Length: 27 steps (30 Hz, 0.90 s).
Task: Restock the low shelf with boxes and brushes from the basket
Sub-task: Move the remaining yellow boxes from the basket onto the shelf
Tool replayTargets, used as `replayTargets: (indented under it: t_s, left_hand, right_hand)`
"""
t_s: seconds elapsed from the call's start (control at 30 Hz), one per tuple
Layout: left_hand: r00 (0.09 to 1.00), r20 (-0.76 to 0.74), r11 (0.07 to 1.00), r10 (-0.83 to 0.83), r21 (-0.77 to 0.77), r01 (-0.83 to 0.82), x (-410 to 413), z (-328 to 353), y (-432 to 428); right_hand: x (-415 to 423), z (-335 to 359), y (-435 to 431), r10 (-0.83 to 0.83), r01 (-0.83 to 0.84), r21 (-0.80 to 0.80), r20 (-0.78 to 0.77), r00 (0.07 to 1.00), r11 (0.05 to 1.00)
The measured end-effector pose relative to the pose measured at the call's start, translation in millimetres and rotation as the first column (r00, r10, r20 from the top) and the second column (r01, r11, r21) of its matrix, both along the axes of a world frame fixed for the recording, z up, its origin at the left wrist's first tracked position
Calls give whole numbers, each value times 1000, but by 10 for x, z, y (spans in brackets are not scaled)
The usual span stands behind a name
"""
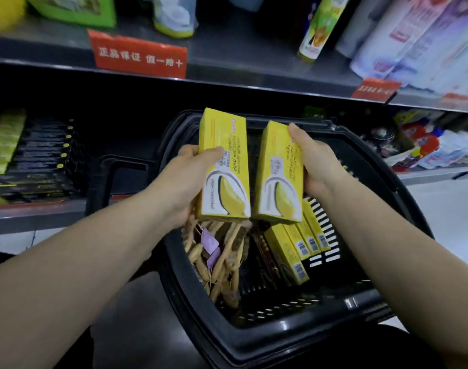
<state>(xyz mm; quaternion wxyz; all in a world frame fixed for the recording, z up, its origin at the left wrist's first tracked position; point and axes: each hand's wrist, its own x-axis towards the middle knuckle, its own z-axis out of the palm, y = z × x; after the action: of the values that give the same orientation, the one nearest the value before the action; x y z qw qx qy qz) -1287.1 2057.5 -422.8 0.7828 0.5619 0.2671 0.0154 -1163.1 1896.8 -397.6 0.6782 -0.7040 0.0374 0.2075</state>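
light: dim, from overhead | low shelf [41, 214] deep in shadow | glare on basket rim [267, 334] | my boxes [224, 166] sharpest | top goods [174, 14] smeared | edges bowed by wide lens

Both hands over the black basket [267, 339], left hand [186, 179] and right hand [316, 163] each gripping a yellow box — brushes [222, 251] below

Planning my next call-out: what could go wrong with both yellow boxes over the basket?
1. The left hand grips the left yellow cardboard box, the right hand the right yellow cardboard box, each by one side; either might slip into the black plastic basket.
2. Stacked black boxes sit on the low shelf; new stock could topple them.
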Motion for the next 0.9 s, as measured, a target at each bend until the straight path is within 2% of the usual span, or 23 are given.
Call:
replayTargets:
  t_s: [0.1,0.27,0.4,0.5,0.6,0.67,0.73,0.8,0.9]
  left_hand:
    - [1000,-2,1000,28,-6,-28,-94,53,226]
    - [1000,18,998,-12,-58,13,-238,127,564]
    - [1000,2,997,8,-72,-8,-362,155,879]
    - [1000,5,992,7,-127,-6,-534,106,1148]
    - [996,-9,988,-85,-130,83,-683,101,1423]
    - [993,-15,984,-116,-138,113,-763,101,1580]
    - [996,-53,984,-68,-168,59,-825,51,1745]
    - [994,-107,985,16,-169,-35,-870,-22,1916]
    - [982,-163,979,92,-166,-119,-925,-120,2110]
  right_hand:
    - [-87,174,174,-31,31,8,0,1000,999]
    - [-288,350,571,79,-74,42,-119,990,996]
    - [-466,429,1146,174,-167,66,-120,977,984]
    - [-632,400,1616,248,-251,-20,-103,963,968]
    - [-762,333,2017,309,-316,-172,-66,949,933]
    - [-839,304,2231,359,-369,-203,-86,929,907]
    - [-907,294,2386,428,-446,-126,-148,891,886]
    - [-950,266,2470,543,-568,-69,-216,811,820]
    - [-981,174,2585,674,-724,-120,-287,680,680]
